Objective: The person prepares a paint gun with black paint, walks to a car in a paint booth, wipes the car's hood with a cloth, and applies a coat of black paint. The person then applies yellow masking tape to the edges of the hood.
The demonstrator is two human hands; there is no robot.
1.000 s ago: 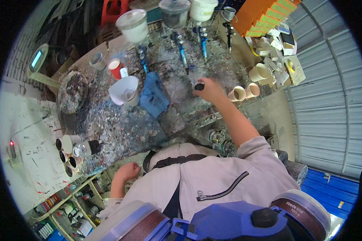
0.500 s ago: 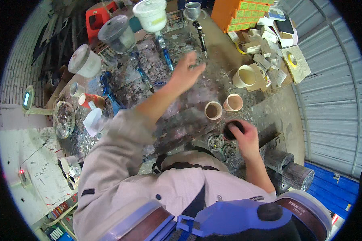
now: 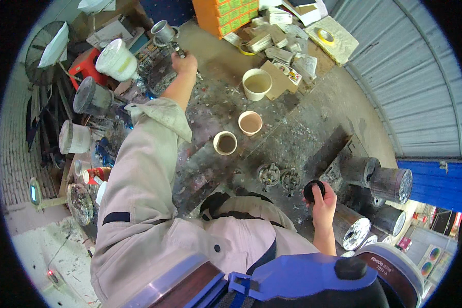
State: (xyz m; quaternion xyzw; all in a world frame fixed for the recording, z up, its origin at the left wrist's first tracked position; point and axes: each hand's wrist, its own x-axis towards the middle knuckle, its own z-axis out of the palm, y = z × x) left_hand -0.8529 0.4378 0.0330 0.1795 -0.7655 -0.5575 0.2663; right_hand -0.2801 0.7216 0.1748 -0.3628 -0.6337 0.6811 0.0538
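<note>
At the far side of the workbench, my left hand [image 3: 184, 64] is closed on a dark spray gun [image 3: 179, 50] with a metal cup [image 3: 162, 31]. My right hand [image 3: 324, 205] holds a round black object [image 3: 313, 191] low on the right, beside the bench's near edge. Between them stand a small cup of dark liquid [image 3: 225, 143], a cup of pinkish liquid [image 3: 250, 123] and a larger cream cup [image 3: 257, 84]. Spray guns with a white cup [image 3: 116, 60], a grey cup [image 3: 92, 96] and a translucent cup [image 3: 74, 137] line the left.
An orange drawer box [image 3: 220, 15], paper pieces [image 3: 276, 56] and yellow tape [image 3: 325, 36] lie at the back right. Stained metal cans [image 3: 390, 185] are at the lower right, near a blue panel [image 3: 434, 182]. A red stool [image 3: 83, 69] is back left.
The view has swung rightward. My left hand has risen from my side, reached across the bench and closed on the spray gun. My right hand has moved down to the right with the black object.
</note>
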